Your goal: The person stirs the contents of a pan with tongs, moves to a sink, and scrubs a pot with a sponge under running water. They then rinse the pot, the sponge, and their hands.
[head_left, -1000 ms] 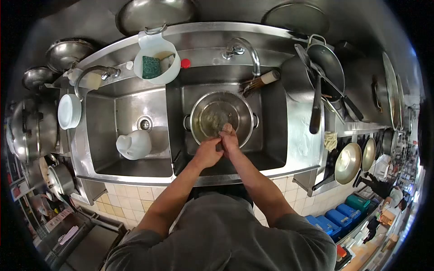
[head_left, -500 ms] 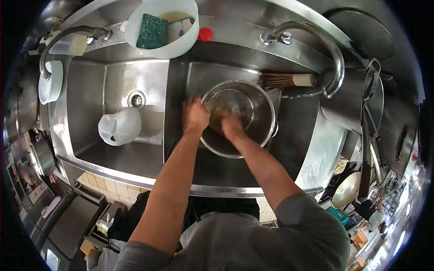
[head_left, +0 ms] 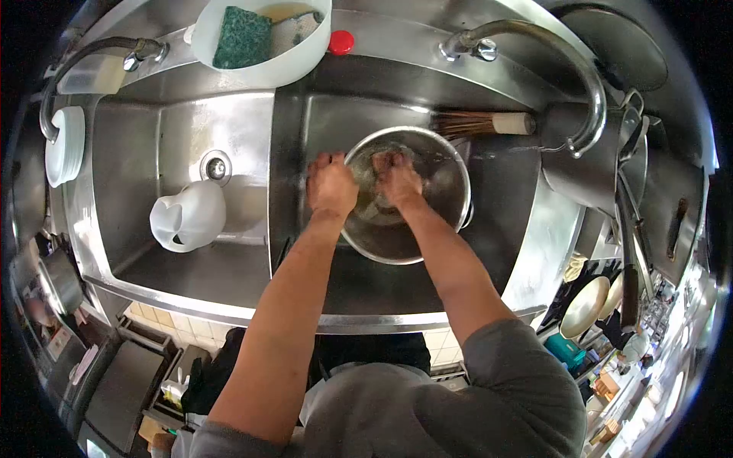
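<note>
A round stainless steel pot (head_left: 452,191) stands in the right sink basin, with a side handle at its lower right. A shallow layer of wet-looking liquid shows inside. At the pot's left rim, my left hand (head_left: 333,187) is closed on the edge, fingers on the outer side. My right hand (head_left: 400,182) is down inside the pot, its fingers curled against the inner surface. Whatever is under those fingers is hidden and slightly blurred.
A cut white plastic jug (head_left: 205,214) lies in the left basin. Behind are a white tub (head_left: 298,65) with a green scouring pad (head_left: 243,38), a red cap (head_left: 341,42), a bundled-stick brush (head_left: 477,124) and a curved tap (head_left: 588,69). White lids (head_left: 65,145) stand left.
My right hand has moved away from me inside the pot, toward its back. My left hand stays at the left rim. The whole view has shifted slightly.
</note>
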Available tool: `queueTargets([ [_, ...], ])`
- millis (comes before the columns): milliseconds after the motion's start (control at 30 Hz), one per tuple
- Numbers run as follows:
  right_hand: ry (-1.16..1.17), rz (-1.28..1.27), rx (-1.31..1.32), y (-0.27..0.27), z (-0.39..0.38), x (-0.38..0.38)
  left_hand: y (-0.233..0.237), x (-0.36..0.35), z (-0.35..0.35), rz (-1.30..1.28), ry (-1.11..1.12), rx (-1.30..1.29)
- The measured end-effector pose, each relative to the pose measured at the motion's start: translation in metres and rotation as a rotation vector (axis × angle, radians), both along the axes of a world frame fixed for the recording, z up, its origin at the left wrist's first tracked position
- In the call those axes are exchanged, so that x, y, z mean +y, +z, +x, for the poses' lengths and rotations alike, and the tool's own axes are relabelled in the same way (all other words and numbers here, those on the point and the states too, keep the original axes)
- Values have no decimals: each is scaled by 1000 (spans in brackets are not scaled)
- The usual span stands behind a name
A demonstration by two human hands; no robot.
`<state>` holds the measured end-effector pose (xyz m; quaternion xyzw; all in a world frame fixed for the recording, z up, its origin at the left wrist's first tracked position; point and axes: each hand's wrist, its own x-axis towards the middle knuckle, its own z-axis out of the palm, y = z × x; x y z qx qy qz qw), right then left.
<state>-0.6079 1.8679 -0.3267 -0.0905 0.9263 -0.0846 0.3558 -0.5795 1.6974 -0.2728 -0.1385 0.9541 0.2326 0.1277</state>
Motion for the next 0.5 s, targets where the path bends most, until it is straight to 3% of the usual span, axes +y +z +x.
queueTargets([
  [33, 42, 34, 68, 7, -2, -1, 1, -1, 1, 9, 17, -32],
  [67, -265, -68, 20, -27, 14, -2, 3, 0, -1, 24, 31, -56],
  [100, -262, -68, 32, -41, 24, -10, 4, 1, -7, 26, 34, -44],
  [167, -302, -107, -208, -65, 72, -26, 1, 2, 0, 0, 25, -22],
  [200, -52, -170, 138, -67, 80, -35, -3, 1, 3, -1, 25, -21],
  [333, -26, -156, 90, -78, 24, -11, -7, -2, 0, 23, -6, 25],
  [433, 655, 286, 198, -72, -42, 45, -8, 1, 0, 43, 17, -16],
  [500, 524, 358, 97, -56, -12, 61, -5, 5, 2, 35, 26, -4],
])
